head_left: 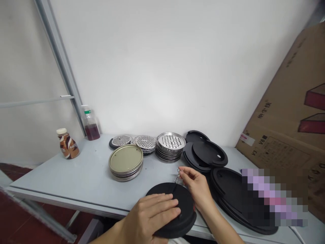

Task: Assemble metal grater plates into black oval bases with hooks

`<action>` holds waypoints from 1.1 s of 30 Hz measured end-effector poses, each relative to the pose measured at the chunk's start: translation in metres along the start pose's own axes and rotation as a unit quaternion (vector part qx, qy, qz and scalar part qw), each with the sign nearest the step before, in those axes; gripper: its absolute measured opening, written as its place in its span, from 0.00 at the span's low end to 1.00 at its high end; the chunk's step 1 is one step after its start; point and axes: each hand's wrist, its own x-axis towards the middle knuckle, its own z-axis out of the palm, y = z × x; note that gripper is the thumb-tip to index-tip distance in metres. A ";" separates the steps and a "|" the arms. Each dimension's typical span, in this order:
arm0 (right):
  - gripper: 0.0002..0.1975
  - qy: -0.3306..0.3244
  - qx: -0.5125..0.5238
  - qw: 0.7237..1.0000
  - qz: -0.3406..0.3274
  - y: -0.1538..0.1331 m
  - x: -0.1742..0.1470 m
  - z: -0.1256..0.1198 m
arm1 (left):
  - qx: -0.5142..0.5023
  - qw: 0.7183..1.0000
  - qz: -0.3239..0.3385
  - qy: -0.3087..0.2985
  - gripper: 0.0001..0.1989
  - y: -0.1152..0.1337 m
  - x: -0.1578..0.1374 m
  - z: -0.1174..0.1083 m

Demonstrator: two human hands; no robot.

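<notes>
My left hand point(154, 215) lies over a black round plastic disc point(186, 210) at the table's front edge, holding it with the fingers across its top; the thumb is hidden. Between the thumb and fingers of my right hand point(195, 188) is a bent metal wire hook point(177, 178), which meets the disc's far rim. Beyond my hands stand a stack of round metal grater plates point(169, 156) and, to the left, a stack of gold-coloured round plates point(126, 159). Several more black discs point(209, 154) lie overlapped behind my right hand.
More grater plates point(145, 142) lie near the wall. A brown drink bottle point(69, 145) and a clear bottle of dark liquid point(91, 130) stand at the left. Black discs point(228, 189) and a large cardboard box point(284, 132) are at the right, beside a blurred-out patch.
</notes>
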 end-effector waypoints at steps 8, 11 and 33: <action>0.17 0.049 0.059 0.997 0.005 0.009 0.003 -0.003 | -0.100 0.950 -0.272 0.112 0.21 0.011 0.007 -0.009; 0.17 0.072 0.073 0.995 -0.010 0.010 0.003 -0.005 | -0.090 0.930 -0.343 0.098 0.15 0.010 0.014 -0.021; 0.23 -0.019 -0.022 0.999 -0.043 -0.001 -0.006 0.002 | -0.426 0.606 -0.506 0.442 0.14 -0.051 0.009 -0.100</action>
